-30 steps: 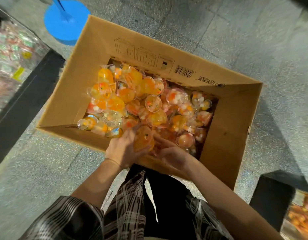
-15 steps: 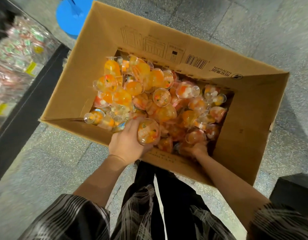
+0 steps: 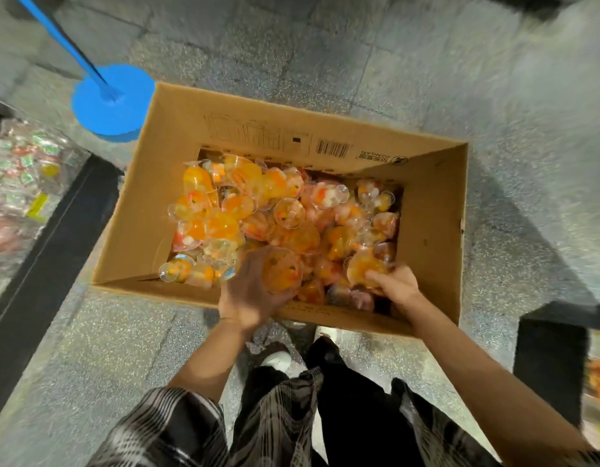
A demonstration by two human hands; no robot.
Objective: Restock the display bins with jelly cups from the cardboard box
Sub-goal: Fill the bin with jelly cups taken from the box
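While the left hand [image 3: 248, 294] holds its jelly cup [image 3: 282, 273], the right hand [image 3: 394, 284] has now gripped another [image 3: 366, 267].

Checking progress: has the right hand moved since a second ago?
Yes. The right hand has shifted from beside the left hand toward the cardboard box's right wall.

One view only, head-mounted, looking almost straight down from standing height over the box [image 3: 430, 210]. The box sits dead centre, open top facing the lens, its far wall toward the top of frame and its near wall closest to the wearer. Both forearms reach in from the bottom edge toward that near wall, close to the lens. Wide-angle bend shows at the edges: left of the box a display bin [image 3: 25, 183] curves away, and beyond the box's far-left corner a blue base [image 3: 123, 109] sits on the floor. No second view to share anything with.
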